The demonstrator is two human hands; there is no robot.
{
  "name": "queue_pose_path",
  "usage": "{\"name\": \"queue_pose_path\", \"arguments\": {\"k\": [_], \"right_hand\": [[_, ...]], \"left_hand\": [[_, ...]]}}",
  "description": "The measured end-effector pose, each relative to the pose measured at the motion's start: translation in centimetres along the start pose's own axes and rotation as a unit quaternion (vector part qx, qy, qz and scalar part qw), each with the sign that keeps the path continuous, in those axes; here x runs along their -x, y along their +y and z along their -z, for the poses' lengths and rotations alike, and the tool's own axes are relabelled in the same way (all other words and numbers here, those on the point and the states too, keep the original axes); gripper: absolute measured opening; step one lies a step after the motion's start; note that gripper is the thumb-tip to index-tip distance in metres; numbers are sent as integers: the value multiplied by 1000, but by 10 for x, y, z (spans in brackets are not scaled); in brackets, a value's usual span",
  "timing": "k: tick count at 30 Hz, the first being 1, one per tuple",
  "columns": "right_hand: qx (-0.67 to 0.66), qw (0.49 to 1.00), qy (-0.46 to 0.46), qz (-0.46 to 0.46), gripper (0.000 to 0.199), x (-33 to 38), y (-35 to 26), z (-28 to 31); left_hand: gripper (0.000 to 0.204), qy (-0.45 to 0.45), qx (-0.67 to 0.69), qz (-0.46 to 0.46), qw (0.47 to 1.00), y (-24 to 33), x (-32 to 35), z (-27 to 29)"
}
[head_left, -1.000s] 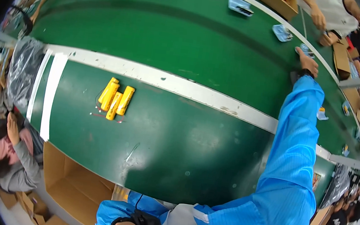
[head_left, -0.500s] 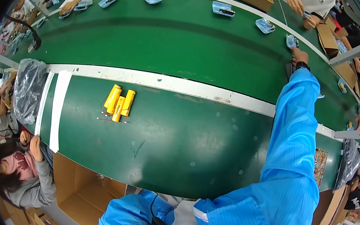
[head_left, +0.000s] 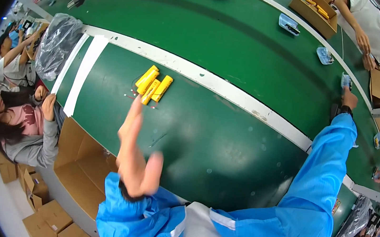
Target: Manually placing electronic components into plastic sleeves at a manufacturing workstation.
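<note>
My right hand (head_left: pixel 349 99) reaches across the green belt at the far right, its fingers closed on the near end of a light-blue plastic shell (head_left: pixel 346 81). Fingertip detail is small there. A dark item (head_left: pixel 334 110) lies beside that hand, too small to make out. My left hand (head_left: pixel 136 154) is raised over the near table, fingers stretched and thumb apart, holding nothing. Just beyond its fingertips lie several yellow cylindrical battery packs (head_left: pixel 157 87) with thin leads and small connectors.
More blue shells with dark parts inside, such as one shell (head_left: pixel 288 24), sit along the belt (head_left: pixel 202 29). A white rail (head_left: pixel 200 74) divides belt and table. An open carton (head_left: pixel 80 164) stands at the left. Co-workers sit left and far right; a box of yellow packs (head_left: pixel 316 13) is beyond.
My left hand has risen from my lap and extended toward the yellow battery packs. The view has turned right and tilted. My right hand stays at the blue shell.
</note>
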State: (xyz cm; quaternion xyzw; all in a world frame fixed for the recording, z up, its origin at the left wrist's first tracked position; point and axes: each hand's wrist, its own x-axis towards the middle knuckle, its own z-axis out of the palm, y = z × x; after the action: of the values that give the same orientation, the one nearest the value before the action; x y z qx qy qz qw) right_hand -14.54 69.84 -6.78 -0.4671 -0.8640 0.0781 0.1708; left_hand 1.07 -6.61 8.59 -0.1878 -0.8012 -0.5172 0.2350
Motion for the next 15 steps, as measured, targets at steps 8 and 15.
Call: {"name": "queue_pose_path", "arguments": {"k": [8,15], "right_hand": [[-130,978,-14,164,54,141,-101,114],[-278,851,-206,396,39,374,-188,117]], "left_hand": [[25,-125,-56,65,988,-82,14,-12],[12,-193,28,108,975,-98,19,-23]]}}
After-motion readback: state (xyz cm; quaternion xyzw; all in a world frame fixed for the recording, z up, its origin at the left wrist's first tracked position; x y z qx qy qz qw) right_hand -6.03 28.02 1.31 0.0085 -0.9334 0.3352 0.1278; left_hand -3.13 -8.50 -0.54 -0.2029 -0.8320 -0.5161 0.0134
